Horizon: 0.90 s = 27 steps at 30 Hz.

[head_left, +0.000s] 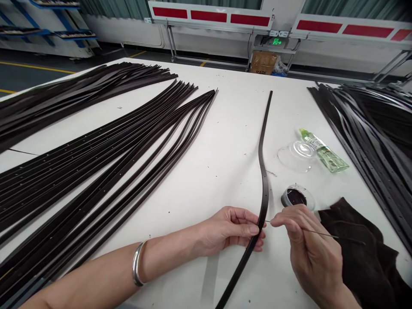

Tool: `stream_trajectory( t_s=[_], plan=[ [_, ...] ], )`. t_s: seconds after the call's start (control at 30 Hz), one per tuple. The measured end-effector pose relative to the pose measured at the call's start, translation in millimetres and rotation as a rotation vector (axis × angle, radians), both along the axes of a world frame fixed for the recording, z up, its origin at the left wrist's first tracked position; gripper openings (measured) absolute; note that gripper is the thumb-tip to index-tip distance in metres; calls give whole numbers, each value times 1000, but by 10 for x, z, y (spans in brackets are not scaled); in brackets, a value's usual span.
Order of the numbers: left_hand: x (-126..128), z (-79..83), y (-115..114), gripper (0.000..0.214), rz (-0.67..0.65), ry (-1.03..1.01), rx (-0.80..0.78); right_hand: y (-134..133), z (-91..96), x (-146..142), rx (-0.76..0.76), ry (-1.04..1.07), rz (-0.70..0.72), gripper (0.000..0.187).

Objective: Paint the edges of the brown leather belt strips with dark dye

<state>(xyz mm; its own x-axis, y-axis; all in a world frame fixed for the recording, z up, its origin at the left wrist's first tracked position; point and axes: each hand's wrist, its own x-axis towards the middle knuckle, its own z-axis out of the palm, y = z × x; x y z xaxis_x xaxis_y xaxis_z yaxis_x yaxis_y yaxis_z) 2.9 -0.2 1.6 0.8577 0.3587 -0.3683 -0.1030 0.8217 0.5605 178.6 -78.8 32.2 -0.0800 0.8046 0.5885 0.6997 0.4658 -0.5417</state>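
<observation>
A long dark strap (264, 189), with small holes along it, runs up the white table in front of me. My left hand (238, 229) pinches it between thumb and fingers near its lower part. From the right, my right hand (310, 246) grips a thin metal rod (322, 234), whose tip is at the strap's edge beside my left fingertips. Just beyond my right hand stands a small clear cup of dark liquid (295, 197). Dark, crumpled sheet material (363, 257) lies to the right, partly behind that hand.
Bundles of dark straps lie on the left (128, 159) and right (380, 141) of the table (231, 141). A clear plastic lid (296, 155) and a green squeeze pouch (325, 150) lie near the cup. A cardboard box (263, 63) is on the floor beyond.
</observation>
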Motion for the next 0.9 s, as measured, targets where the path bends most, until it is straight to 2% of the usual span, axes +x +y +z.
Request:
stream_trajectory(
  t_s=[0.17, 0.73, 0.9],
  plan=[
    [1, 6, -7, 24, -2, -2, 8, -7, -6, -6, 3, 17, 38, 25],
    [9, -9, -7, 27, 15, -3, 1, -2, -7, -18, 11, 15, -1, 24],
    [5, -24, -9, 28, 6, -7, 13, -17, -20, -8, -38, 41, 1, 22]
  ],
)
